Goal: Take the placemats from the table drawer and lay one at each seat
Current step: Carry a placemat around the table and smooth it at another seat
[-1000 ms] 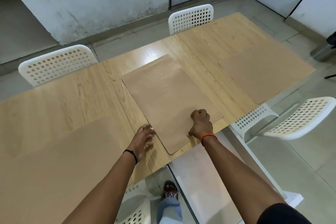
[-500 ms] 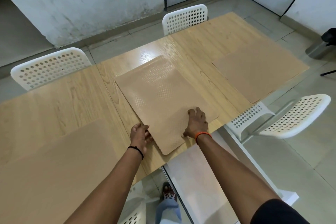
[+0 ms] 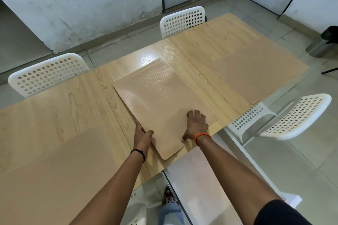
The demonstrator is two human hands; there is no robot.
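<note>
Presently the middle placemat (image 3: 161, 100) lies askew on the bench (image 3: 60, 100), its near corner overhanging the edge. The left hand (image 3: 141, 136) pinches its left edge; the right hand (image 3: 196, 124) presses flat on top. Two mats (image 3: 259, 73) already lie left and right. Next, judged: carry this one to a far chair (image 3: 182, 21).

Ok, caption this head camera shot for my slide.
Both hands, left and right, square the middle placemat on the wooden table.
</note>
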